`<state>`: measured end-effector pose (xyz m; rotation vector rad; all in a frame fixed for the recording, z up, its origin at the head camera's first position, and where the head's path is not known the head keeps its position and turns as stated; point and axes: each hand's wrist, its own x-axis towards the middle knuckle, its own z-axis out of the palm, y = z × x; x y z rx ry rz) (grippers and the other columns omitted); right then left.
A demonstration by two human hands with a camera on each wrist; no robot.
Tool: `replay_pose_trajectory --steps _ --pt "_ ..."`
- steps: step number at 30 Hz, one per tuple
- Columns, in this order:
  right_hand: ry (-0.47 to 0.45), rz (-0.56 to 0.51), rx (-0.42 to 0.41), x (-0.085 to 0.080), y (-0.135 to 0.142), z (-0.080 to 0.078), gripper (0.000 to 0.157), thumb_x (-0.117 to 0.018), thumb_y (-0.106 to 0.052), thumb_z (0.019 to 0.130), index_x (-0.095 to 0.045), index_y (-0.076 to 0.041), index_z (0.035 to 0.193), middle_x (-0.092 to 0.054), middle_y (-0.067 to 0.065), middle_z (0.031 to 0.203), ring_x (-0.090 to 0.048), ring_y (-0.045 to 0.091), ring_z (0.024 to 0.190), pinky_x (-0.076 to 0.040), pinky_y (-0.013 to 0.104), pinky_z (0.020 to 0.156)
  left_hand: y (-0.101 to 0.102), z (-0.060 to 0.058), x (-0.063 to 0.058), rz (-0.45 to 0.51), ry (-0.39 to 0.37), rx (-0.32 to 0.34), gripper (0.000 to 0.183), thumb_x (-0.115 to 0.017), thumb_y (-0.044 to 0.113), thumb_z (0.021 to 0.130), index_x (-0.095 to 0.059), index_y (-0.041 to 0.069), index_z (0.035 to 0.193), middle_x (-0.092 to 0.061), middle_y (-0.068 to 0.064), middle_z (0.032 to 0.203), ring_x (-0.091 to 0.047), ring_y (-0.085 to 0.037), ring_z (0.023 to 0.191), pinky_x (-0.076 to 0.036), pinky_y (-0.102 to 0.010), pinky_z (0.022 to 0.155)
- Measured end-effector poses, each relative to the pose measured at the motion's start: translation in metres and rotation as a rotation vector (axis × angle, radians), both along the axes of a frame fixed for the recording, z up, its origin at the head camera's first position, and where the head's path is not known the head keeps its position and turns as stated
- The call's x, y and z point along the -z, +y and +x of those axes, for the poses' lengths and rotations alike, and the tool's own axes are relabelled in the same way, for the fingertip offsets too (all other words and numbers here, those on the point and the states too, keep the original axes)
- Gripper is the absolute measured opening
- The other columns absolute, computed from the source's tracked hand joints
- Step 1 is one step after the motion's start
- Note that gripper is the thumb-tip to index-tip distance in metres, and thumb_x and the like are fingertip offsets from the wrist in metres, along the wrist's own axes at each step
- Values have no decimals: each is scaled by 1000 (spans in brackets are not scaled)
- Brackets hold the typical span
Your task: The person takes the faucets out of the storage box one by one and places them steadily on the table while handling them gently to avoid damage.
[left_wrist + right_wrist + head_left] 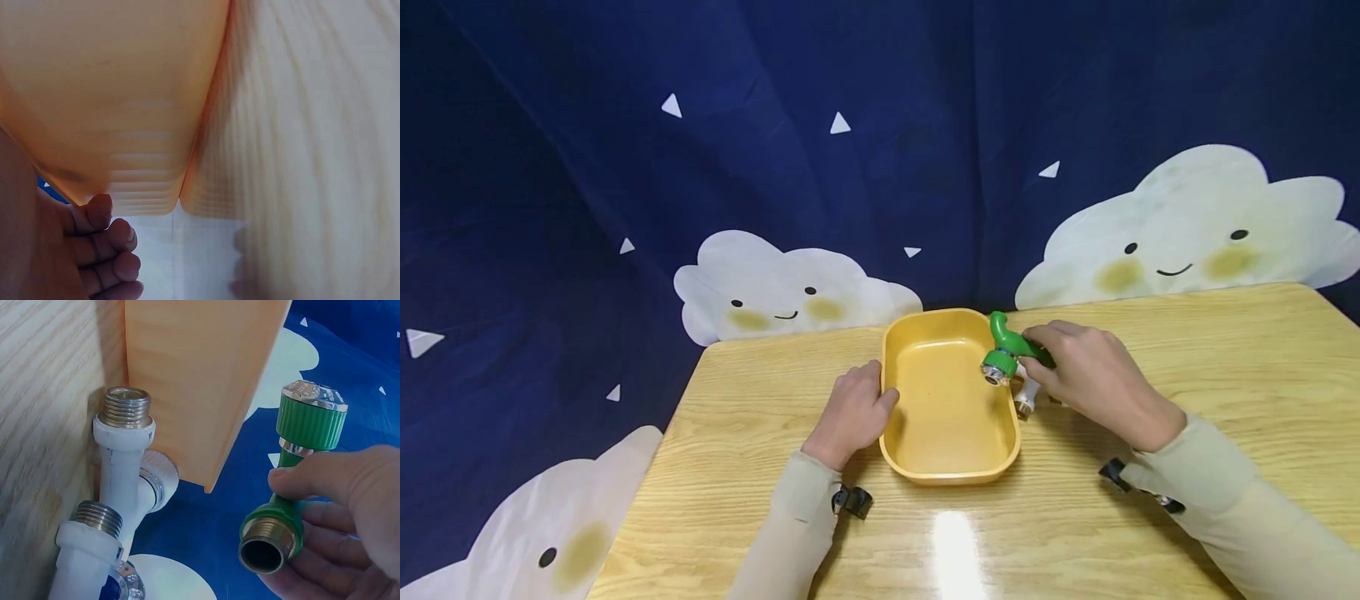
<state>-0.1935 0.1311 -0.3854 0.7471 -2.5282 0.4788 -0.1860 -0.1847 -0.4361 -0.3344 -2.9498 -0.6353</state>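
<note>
A yellow rectangular plastic tray (947, 408) stands on the wooden table. My left hand (850, 408) grips its left rim, thumb over the edge; in the left wrist view the curled fingertips (120, 234) show beside the tray's outer wall (112, 112). Held by my right hand (1093, 375) is a green plastic tap valve (1009, 350) with a ribbed knob and a threaded metal end. It hangs over the tray's right rim, tilted. In the right wrist view, thumb and fingers pinch the green valve (289, 456) around its body, its open pipe end facing the camera.
White valves with threaded metal ends lie on the table just right of the tray: one white valve (122, 469) near its wall, another white valve (84, 556) closer to the camera. A dark blue curtain (880, 150) with cloud prints hangs behind the table.
</note>
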Motion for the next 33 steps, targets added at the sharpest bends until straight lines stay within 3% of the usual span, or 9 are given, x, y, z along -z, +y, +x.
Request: replay_pose_trajectory --steps 18,27,33 --pt "-25 3 24 -7 6 0 29 -81 -13 84 -75 1 108 -78 13 91 -63 17 67 -56 44 62 -3 0 -1 1 -7 -9 17 -48 25 95 -53 12 86 -51 -6 75 -49 -23 72 -38 -33 67" --pt "-66 12 61 -13 9 1 22 -79 -13 85 -75 -2 102 -69 5 77 -50 15 59 -40 29 54 -1 1 -2 7 -8 -7 17 -48 25 96 -54 12 87 -52 -5 76 -49 -23 72 -38 -33 67" --pt "-82 10 84 -16 13 2 23 -80 -15 85 -75 -2 104 -72 7 81 -55 17 62 -47 36 56 0 1 -1 18 -4 -5 17 -49 25 95 -54 12 86 -51 -5 75 -49 -23 72 -38 -33 67"
